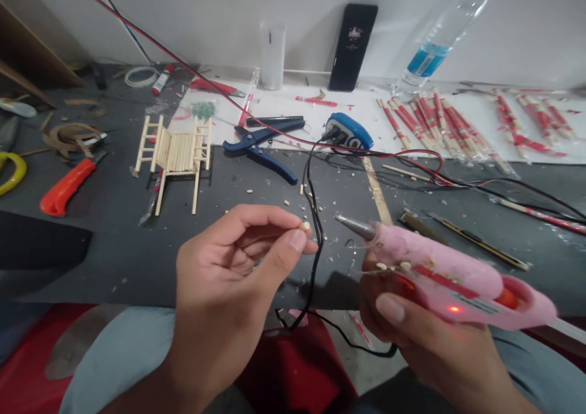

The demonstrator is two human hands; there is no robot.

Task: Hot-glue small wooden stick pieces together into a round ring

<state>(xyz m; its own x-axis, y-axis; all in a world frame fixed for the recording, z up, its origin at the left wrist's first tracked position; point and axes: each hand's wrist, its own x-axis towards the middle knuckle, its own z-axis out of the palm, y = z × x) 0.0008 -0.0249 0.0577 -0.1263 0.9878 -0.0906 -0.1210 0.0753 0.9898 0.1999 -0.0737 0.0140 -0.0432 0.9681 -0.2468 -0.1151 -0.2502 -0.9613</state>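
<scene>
Between thumb and index finger, my left hand pinches a tiny piece of wooden stick. My right hand is wrapped round a pink glue gun, whose metal nozzle points left towards the small piece without touching it. A red light glows on the gun's side, and a clear glue stick comes out of its back end. Beyond my left hand, a small chair-like frame of wooden sticks stands on the dark table.
Blue cutters, a blue power socket and cables lie behind my hands. Bundled sticks and a water bottle are at the back right. An orange-handled knife is left; a box cutter lies right.
</scene>
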